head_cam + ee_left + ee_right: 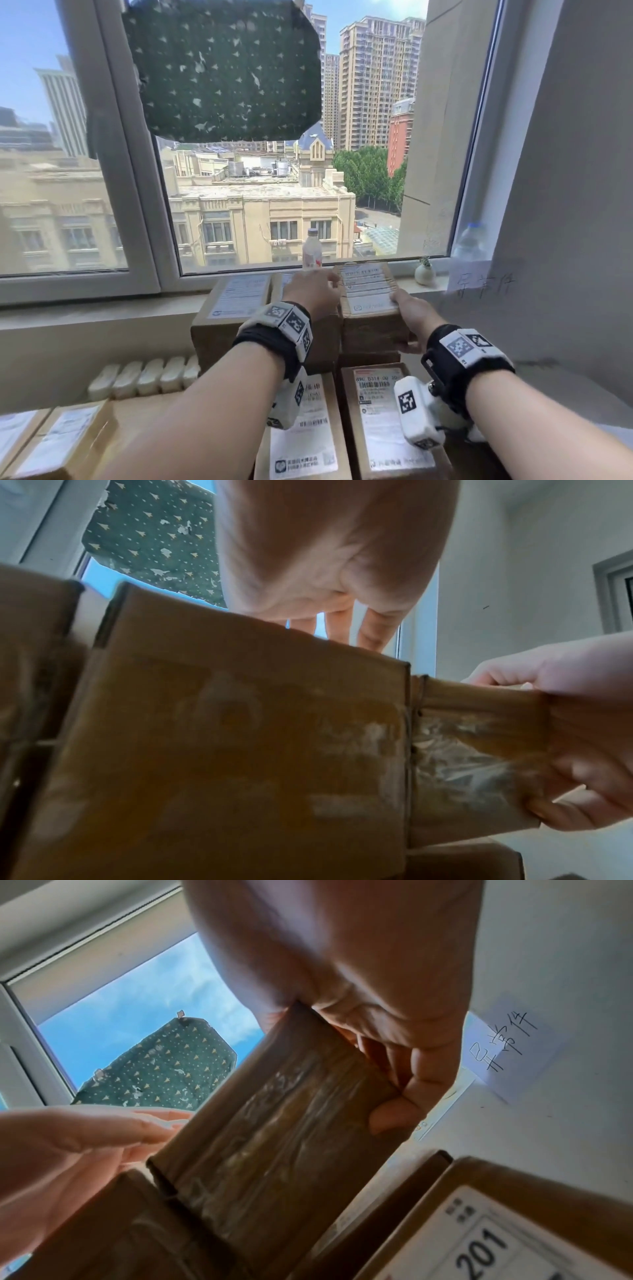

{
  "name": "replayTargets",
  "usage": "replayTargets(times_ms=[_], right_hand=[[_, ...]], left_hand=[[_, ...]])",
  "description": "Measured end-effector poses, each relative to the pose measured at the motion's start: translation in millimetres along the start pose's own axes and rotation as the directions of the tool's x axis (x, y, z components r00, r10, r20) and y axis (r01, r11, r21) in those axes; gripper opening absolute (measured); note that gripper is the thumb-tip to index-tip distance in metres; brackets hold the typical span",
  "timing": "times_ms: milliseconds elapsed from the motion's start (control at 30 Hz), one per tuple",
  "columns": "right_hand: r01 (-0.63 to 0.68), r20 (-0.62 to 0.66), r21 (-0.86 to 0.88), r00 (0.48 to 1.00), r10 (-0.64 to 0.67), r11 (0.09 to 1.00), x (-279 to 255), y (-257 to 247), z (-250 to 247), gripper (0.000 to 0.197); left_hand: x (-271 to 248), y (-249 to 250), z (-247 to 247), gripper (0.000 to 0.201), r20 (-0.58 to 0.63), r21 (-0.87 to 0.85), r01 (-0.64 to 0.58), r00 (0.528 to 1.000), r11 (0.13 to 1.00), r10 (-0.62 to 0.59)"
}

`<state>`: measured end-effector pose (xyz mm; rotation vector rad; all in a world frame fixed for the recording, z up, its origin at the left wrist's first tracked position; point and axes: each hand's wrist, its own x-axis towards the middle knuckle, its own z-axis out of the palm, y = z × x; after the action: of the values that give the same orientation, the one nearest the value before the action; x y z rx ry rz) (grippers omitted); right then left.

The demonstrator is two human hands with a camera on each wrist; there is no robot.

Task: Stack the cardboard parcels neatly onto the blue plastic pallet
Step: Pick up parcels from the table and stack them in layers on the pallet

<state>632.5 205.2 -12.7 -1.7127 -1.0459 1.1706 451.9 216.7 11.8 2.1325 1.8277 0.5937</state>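
Note:
A taped cardboard parcel (368,291) with a white label lies on top of the stack's right column, against the window sill. My right hand (406,320) grips its near right corner, thumb on top and fingers curled under, as the right wrist view shows around the parcel (274,1137). My left hand (325,284) reaches over the neighbouring parcel (239,294), its straight fingers (147,1131) against the held parcel's left side. In the left wrist view the left hand (325,561) hovers above the neighbouring box (240,750). No blue pallet is in view.
More labelled parcels lie lower and nearer (301,428) (383,418), and at the lower left (58,442). A bottle (312,248) and a small white vase (424,272) stand on the sill. A radiator (144,377) runs below it. A handwritten note (483,279) hangs on the right wall.

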Motion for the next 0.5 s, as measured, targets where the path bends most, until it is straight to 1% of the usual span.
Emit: replayTargets(times_ms=[133, 233, 367, 500], right_hand=[[-0.071, 0.044, 0.001, 0.997, 0.070, 0.998, 4.0, -0.8, 0.9, 0.039], [-0.083, 0.047, -0.011, 0.995, 0.083, 0.996, 6.2, -0.5, 0.7, 0.038], [-0.066, 0.030, -0.055, 0.997, 0.068, 0.996, 10.2, 1.6, -1.5, 0.041], [-0.067, 0.014, -0.053, 0.998, 0.068, 0.996, 10.5, 3.3, -2.5, 0.036]], left_hand=[[4.1, -1.9, 5.9, 0.040, -0.002, 0.117, -0.003, 1.000, 0.993, 0.003], [4.1, -2.0, 7.3, 0.040, 0.001, 0.175, -0.015, 1.000, 0.985, 0.015], [2.5, -0.4, 8.7, 0.040, 0.023, 0.191, -0.014, 1.000, 0.982, 0.009], [-1.3, 0.9, 9.6, 0.039, 0.044, 0.206, -0.016, 0.999, 0.978, 0.007]])
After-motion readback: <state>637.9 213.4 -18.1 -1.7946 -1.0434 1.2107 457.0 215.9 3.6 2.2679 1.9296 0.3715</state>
